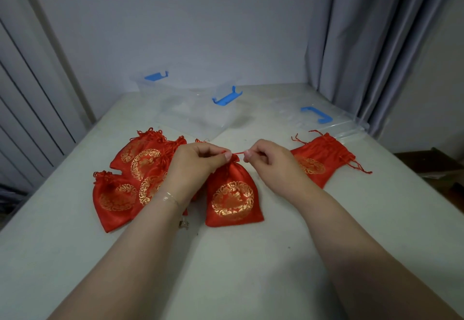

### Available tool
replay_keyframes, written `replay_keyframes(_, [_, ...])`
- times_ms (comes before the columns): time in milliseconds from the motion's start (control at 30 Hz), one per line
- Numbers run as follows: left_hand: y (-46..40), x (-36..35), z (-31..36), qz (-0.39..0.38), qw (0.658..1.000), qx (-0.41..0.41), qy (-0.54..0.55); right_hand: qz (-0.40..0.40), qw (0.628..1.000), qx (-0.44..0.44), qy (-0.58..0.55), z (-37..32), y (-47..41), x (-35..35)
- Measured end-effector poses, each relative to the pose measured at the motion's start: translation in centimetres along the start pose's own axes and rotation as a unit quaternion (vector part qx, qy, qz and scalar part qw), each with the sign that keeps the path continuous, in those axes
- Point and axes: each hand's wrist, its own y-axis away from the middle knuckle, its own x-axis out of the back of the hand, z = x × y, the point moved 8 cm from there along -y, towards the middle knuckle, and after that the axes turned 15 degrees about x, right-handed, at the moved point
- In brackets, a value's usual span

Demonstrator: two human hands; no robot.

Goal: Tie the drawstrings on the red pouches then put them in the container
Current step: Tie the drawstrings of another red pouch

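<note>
Tying is the step you are in: your left hand (198, 161) and your right hand (267, 160) each pinch an end of the drawstring (238, 154) between thumb and fingertips, with the cord stretched short between them over the gathered neck of the middle pouch (232, 194). That pouch lies flat on the table (251, 269), midway between the left and right edges, its neck directly under your fingertips and its body trailing toward the near edge. Whether a knot has already formed you cannot tell; the cord is too thin to read.

Next, you likely need to draw the ends apart evenly until the neck cinches, keeping the pinch firm, since the thin cord could slip.

A pile of pouches (135, 174) sits toward the left edge, partly under your left wrist. One lone pouch (319, 161) lies just beyond your right hand, toward the right edge, its strings loose. The clear container (200, 116) waits near the far edge, well beyond both hands, with what looks like its lid (326, 121) toward the far right corner.
</note>
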Motion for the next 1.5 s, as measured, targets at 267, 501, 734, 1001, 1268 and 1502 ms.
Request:
replay_keyframes(267, [-0.4,1.0,-0.6,0.018,0.999,0.039,0.03,-0.069,0.994,0.019,-0.077,-1.2,0.3,-1.2])
replay_keyframes(501, [0.5,-0.7,0.5,-0.051,0.999,0.006,-0.009,0.019,0.988,0.025,-0.149,-0.9,-0.3,0.2])
replay_keyframes(734, [0.9,-1.1,0.9,-0.037,0.998,-0.04,-0.009,-0.029,0.979,-0.057,-0.194,0.5,0.0,-1.4])
replay_keyframes(1001, [0.8,-1.0,1.0,0.016,0.987,-0.075,-0.14,-0.034,0.999,-0.005,-0.001,-0.8,0.2,-0.9])
replay_keyframes(1268, [0.8,-1.0,1.2,0.057,0.955,-0.101,-0.273,-0.028,0.994,0.076,0.07,-2.5,0.1,-0.9])
replay_keyframes(1502, [2.5,-2.5,2.3,0.074,0.923,-0.221,-0.306,0.033,0.999,-0.018,-0.027,-0.1,-0.2,0.0])
